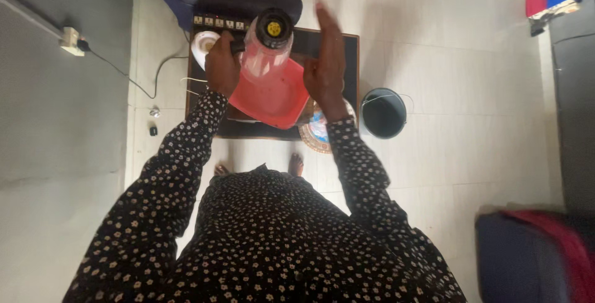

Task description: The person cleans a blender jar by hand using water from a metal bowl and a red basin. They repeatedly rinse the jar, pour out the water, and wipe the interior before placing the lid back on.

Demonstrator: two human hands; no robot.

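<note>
I hold a blender jar (265, 55) over a low dark table (349, 61). The jar is clear with pink liquid inside. Its black base with a yellow centre (273, 28) points away from me and its red lid (271, 97) faces me. My left hand (222, 64) is closed around the handle on the jar's left side. My right hand (325, 61) is at the lid's right edge, palm against it and fingers stretched straight out.
A power strip (220, 22) and a white dish (201, 44) lie at the table's far left. A dark bucket (383, 113) stands on the tiled floor to the right. A round woven mat (315, 134) lies by my bare feet (296, 165). A wall socket with a cable (73, 41) is on the left.
</note>
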